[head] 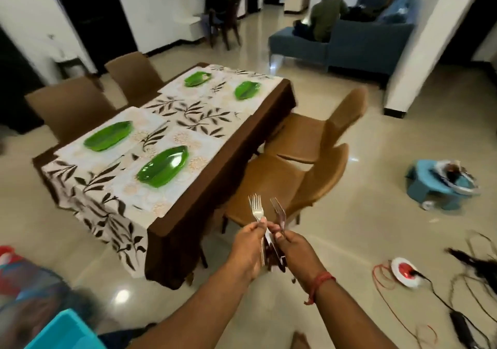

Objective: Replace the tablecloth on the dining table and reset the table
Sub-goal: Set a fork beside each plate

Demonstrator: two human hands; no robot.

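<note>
Two hands were held together in front of the body, clear of the table. A bunch of silver metal forks (258, 214) was gripped by the left hand (248, 249), tines up; further cutlery handles ran down between the palms, count not clear. A single blurred utensil (278, 211), probably a fork, was pinched by the right hand (291, 249), also pointing up and away.

The dining table (215, 144), covered by a brown cloth under a white leaf-print runner, lay ahead and to the left of the hands, its long axis running away toward the upper right. Four green leaf-shaped plates were set on pale placemats; the nearest plate (162, 166) lay up-left of the forks, so the left hand was judged nearer. Two brown plastic chairs (293, 171) stood between hands and table edge on the right side. No cutlery was seen on the table yet.

No brands, labels or readable writing were visible.
</note>
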